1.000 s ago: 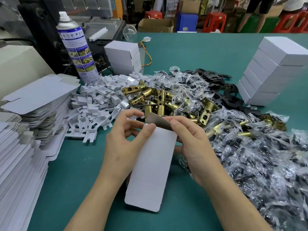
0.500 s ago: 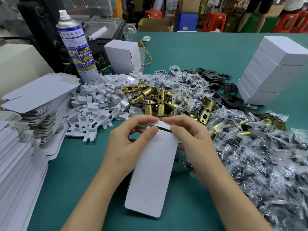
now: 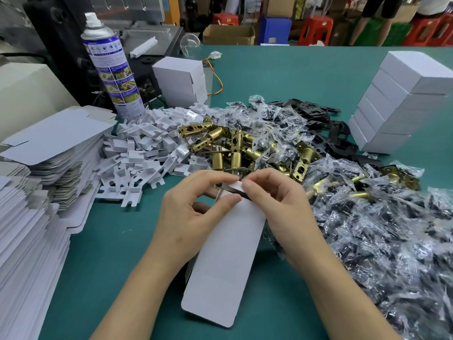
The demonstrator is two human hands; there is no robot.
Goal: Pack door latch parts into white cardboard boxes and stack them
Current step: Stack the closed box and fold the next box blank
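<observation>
Left hand: my left hand (image 3: 193, 217) has thumb and forefinger curled in, pinching the end flap (image 3: 236, 186) of the white cardboard box (image 3: 228, 253)
Right hand: my right hand (image 3: 279, 209) bends round the same end from the other side, forefinger tip on the flap
Box: long and narrow, held between both hands over the teal surface (image 3: 282, 74), far end at my fingertips, rounded near end pointing towards me
Latches: brass door latches (image 3: 235, 150) heaped loose just beyond my fingers
Bags: bagged parts (image 3: 380, 229) in clear plastic, a wide heap on my right
Packed boxes: stack of closed white boxes (image 3: 402, 99) far right; shorter stack (image 3: 181, 79) beside the spray can (image 3: 112, 67)
Left side: flat box blanks (image 3: 56, 138) in piles, white card inserts (image 3: 142, 150) heaped between them and the latches
Behind the bags: black plates (image 3: 326, 133), near the tall stack
</observation>
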